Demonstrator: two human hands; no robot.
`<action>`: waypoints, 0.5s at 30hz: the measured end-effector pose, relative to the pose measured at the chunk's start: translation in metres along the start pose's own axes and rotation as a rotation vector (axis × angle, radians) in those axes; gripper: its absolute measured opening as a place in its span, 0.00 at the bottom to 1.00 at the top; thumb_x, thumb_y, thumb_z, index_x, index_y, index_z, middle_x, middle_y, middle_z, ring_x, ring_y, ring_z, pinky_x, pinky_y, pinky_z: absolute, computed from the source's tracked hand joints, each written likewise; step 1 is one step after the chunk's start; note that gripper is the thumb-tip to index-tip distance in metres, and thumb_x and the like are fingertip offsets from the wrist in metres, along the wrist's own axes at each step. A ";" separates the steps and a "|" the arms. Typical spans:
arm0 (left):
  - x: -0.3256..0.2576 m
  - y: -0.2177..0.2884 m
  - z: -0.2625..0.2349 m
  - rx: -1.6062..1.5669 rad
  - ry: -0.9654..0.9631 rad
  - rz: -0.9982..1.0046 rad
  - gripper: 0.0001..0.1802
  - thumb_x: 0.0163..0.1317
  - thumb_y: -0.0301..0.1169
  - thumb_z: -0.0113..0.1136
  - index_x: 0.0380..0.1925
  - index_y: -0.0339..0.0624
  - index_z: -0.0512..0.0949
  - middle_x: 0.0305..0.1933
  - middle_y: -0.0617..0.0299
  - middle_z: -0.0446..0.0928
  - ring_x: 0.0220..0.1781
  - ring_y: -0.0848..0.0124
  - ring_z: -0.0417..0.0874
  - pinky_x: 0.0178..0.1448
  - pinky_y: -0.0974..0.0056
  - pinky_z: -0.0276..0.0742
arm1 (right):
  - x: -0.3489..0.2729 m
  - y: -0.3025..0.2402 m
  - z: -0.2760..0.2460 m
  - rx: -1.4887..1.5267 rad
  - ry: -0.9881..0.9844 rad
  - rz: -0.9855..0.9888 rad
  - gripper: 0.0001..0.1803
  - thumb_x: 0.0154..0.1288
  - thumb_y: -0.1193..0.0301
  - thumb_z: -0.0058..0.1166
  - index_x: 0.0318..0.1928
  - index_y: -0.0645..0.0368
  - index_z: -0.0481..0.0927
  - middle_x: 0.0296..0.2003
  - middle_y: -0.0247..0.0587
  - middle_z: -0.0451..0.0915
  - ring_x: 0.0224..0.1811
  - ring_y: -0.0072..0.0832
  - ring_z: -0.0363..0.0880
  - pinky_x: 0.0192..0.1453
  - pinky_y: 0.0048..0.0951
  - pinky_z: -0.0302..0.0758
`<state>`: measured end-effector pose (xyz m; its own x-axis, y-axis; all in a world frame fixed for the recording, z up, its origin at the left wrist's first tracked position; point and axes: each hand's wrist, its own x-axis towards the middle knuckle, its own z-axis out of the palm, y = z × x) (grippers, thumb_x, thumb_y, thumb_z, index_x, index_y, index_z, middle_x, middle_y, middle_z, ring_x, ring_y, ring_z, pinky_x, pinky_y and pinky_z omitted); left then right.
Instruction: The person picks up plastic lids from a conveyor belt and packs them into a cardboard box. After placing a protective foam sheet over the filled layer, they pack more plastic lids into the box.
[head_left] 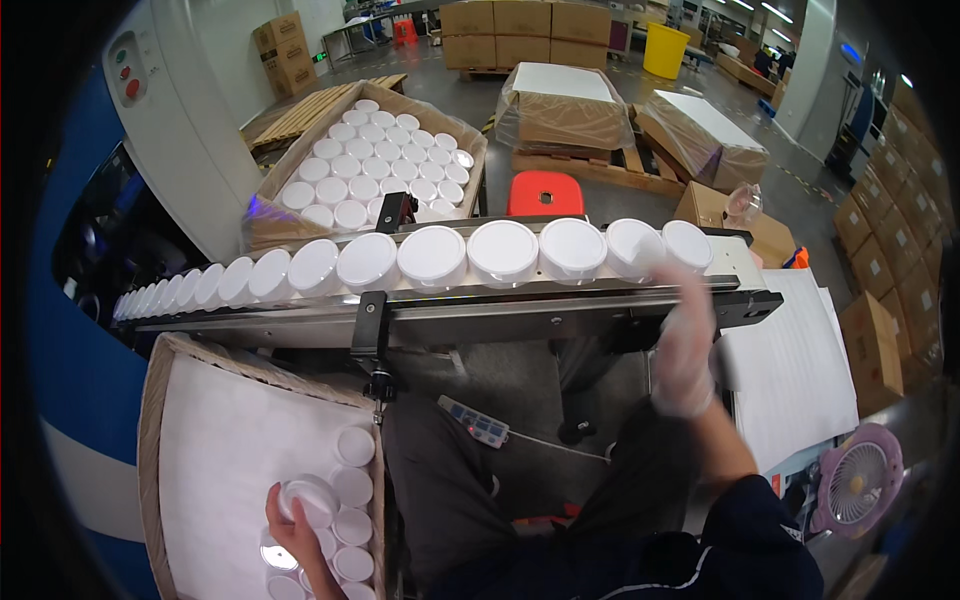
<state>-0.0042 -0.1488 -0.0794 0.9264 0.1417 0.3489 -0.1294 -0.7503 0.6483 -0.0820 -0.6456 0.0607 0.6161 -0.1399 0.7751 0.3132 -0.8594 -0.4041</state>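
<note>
My left hand (292, 535) is closed on a white round lidded jar (312, 500), held over the lined carton (215, 430) at the lower left. Below and beside it, several more white jars (354, 447) stand in rows along the carton's right side. My right hand (684, 355), in a thin translucent glove, reaches up to the right end of the conveyor (520, 303). Motion smears its fingers, which overlap a white jar (628, 245) in the line there. Whether they grip that jar is unclear. A long row of white jars (433, 255) runs along the belt.
A carton full of white jars (355, 165) stands behind the conveyor, beside a red stool (545, 193). A black clamp (371, 330) juts from the conveyor's near rail. White sheets (790, 370) and a purple fan (858, 480) are at right. A power strip (474, 421) lies below.
</note>
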 end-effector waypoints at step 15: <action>-0.098 0.192 0.078 -1.609 -0.817 -0.593 0.21 0.61 0.27 0.49 0.55 0.42 0.63 0.51 0.58 0.71 0.52 0.69 0.74 0.54 0.64 0.73 | -0.066 -0.111 0.086 0.454 -0.584 0.042 0.52 0.40 0.38 0.56 0.56 0.68 0.62 0.46 0.52 0.69 0.49 0.46 0.68 0.58 0.43 0.61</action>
<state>-0.0925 -0.3572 -0.0414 0.8236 -0.5403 -0.1728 0.5099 0.5716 0.6429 -0.0948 -0.4987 0.0126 0.8786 0.2248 0.4213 0.4710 -0.5532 -0.6871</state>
